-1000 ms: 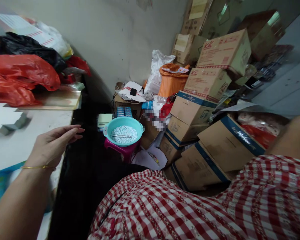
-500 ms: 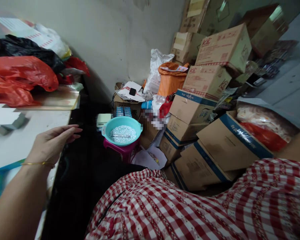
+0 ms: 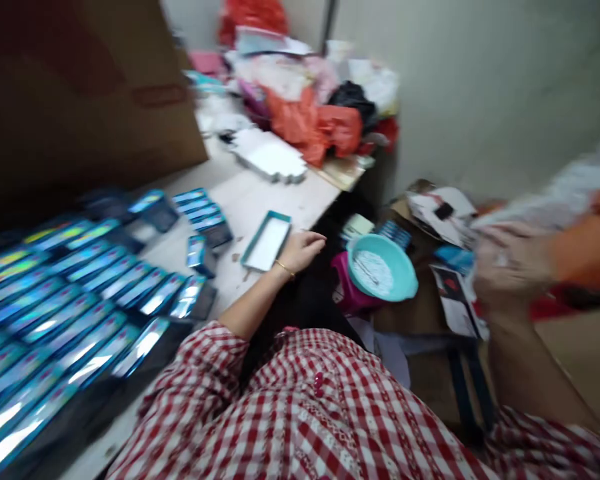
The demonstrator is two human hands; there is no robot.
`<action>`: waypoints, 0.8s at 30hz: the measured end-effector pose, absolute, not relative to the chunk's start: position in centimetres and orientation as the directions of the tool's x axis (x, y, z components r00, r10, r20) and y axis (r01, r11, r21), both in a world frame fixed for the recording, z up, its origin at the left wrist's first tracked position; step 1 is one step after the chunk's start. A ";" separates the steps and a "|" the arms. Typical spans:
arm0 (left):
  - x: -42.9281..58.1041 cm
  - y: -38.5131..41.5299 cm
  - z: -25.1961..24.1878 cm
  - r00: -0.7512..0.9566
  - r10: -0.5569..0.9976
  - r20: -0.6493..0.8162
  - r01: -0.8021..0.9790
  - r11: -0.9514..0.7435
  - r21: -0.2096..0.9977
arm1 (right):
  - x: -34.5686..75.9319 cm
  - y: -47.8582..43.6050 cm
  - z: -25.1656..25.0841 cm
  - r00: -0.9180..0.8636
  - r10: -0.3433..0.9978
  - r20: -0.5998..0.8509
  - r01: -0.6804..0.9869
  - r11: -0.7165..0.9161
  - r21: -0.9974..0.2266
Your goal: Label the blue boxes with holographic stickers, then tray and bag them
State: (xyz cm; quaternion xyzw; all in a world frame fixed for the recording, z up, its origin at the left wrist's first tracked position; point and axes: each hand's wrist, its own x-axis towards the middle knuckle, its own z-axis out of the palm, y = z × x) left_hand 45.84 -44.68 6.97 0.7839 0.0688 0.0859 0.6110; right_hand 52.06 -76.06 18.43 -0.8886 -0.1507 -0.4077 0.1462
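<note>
My left hand (image 3: 304,249), a thin gold bangle at its wrist, hovers by the table edge with fingers loosely stretched and nothing in them. Beside it on the table lies a shallow teal-rimmed box tray (image 3: 267,241) with a white inside. At the right, motion smears my right hand (image 3: 513,260), and its fingers cannot be made out. Between the hands, a turquoise basin (image 3: 405,270) of small white pieces sits on a magenta stool (image 3: 349,293). A long thin metallic thing rests on the pieces.
Rows of shiny blue boxes (image 3: 80,300) cover the table's left, before a large cardboard carton (image 3: 90,93). White stacked pieces (image 3: 270,153) and red plastic bags (image 3: 305,127) lie farther back. Cartons and an orange sack (image 3: 590,233) crowd the right.
The view has swung left, bringing the rows of blue boxes and the big carton into sight. My right hand has come into view, blurred. My left hand stays empty near the table edge.
</note>
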 end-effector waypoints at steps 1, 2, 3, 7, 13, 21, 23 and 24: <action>44.8 -44.0 5.9 0.961 0.268 0.065 0.011 -0.274 0.962 | 53.2 -70.6 16.1 0.599 0.402 0.693 0.675 -0.720 -0.165; 43.5 -43.4 5.0 0.938 0.338 0.082 0.025 -0.299 0.954 | 53.7 -65.4 14.0 0.534 0.605 0.591 0.830 -0.507 -0.232; 42.1 -42.8 4.1 0.900 0.419 0.116 0.028 -0.322 0.946 | 53.8 -60.7 12.0 0.471 0.704 0.531 0.882 -0.363 -0.300; 37.2 -40.9 2.1 0.647 0.705 0.290 0.044 -0.414 0.909 | 54.2 -46.1 6.5 0.276 0.900 0.337 0.897 -0.115 -0.427; 36.0 -33.4 4.2 0.324 0.855 0.404 0.276 -0.494 0.824 | 57.1 -34.0 3.2 0.376 0.879 0.292 0.764 -0.116 -0.634; 38.8 -21.4 6.8 0.651 0.747 0.137 0.546 -0.585 0.600 | 54.2 -43.7 0.0 -0.054 0.991 0.126 0.936 0.094 -0.340; 39.1 -21.1 6.2 0.647 0.757 0.094 0.585 -0.572 0.575 | 52.8 -45.2 -1.0 -0.117 0.993 -0.026 0.964 0.107 -0.244; 39.2 -21.2 5.9 0.642 0.762 0.088 0.595 -0.567 0.570 | 52.5 -45.4 -1.3 -0.134 0.988 -0.081 0.972 0.114 -0.207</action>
